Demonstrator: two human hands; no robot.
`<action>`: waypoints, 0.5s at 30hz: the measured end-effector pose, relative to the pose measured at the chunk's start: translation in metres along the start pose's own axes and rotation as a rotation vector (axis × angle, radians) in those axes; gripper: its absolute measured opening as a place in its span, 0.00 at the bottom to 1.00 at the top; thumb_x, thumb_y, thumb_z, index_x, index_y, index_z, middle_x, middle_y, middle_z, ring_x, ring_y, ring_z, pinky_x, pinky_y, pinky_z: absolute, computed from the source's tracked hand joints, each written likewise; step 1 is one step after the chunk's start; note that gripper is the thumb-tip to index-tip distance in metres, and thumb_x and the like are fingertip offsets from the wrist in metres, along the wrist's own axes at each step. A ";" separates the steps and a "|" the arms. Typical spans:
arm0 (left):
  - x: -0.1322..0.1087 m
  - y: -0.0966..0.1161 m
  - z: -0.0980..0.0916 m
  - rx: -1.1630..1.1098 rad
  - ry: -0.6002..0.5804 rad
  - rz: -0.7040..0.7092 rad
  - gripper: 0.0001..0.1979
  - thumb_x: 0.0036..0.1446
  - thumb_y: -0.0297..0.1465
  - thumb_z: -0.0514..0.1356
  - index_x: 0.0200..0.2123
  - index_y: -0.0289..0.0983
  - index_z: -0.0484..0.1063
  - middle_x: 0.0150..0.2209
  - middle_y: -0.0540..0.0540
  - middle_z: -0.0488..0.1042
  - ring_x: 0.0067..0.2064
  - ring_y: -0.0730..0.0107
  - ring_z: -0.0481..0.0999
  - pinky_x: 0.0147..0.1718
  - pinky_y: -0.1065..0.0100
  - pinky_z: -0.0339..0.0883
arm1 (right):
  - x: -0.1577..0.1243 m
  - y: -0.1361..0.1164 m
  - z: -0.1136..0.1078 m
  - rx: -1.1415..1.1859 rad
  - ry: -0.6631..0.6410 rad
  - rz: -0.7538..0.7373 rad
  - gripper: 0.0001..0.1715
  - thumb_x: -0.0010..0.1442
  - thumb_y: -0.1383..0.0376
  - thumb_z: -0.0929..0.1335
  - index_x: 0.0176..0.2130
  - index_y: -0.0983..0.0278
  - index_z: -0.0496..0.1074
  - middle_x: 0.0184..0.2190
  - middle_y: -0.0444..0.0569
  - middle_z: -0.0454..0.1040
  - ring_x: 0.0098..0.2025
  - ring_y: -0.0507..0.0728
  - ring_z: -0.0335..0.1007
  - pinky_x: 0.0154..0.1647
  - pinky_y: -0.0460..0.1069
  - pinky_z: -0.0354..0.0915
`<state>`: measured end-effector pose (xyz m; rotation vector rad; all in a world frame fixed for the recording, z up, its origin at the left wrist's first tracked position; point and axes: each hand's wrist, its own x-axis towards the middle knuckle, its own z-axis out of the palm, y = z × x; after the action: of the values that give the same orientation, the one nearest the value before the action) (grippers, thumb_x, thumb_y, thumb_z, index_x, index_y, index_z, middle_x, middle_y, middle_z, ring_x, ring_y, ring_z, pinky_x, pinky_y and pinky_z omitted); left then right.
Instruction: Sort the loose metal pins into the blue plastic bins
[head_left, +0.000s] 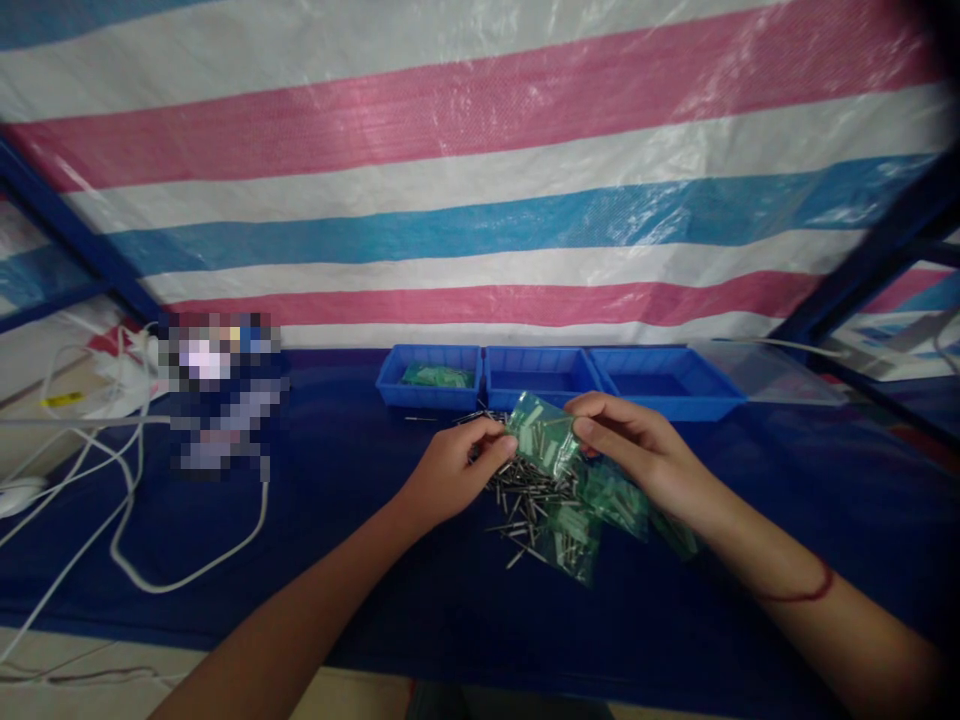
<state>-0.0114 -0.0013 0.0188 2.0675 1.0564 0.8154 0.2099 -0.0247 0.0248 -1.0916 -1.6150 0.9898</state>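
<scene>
Between my two hands is a small green-tinted plastic bag [541, 436] with thin metal pieces and a pale strip inside. My left hand [457, 462] pinches its left edge between thumb and fingers. At the opposite edge, my right hand [634, 440] grips the bag the same way. Beneath it lies a loose pile of thin dark metal pins [525, 495], partly covered. More filled green bags rest on and beside the pile, one at the front [570, 545] and another green bag [619, 500] below my right hand.
Three blue bins stand in a row behind: the left bin [384, 385] contains green bags, beside the middle bin [538, 400] and right bin [675, 408]. White cables [127, 560] trail over the blue tabletop [337, 480] at left. Striped sheeting [480, 230] hangs behind.
</scene>
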 end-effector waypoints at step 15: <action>0.001 -0.006 0.001 -0.333 0.079 -0.021 0.12 0.63 0.36 0.52 0.40 0.34 0.70 0.28 0.49 0.74 0.29 0.73 0.73 0.33 0.71 0.66 | 0.000 0.002 0.010 -0.072 0.117 0.004 0.16 0.58 0.53 0.67 0.38 0.61 0.73 0.24 0.45 0.74 0.22 0.51 0.65 0.23 0.47 0.64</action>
<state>-0.0125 0.0023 0.0137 1.7538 0.9115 0.9962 0.2006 -0.0254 0.0198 -1.1801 -1.5638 0.8600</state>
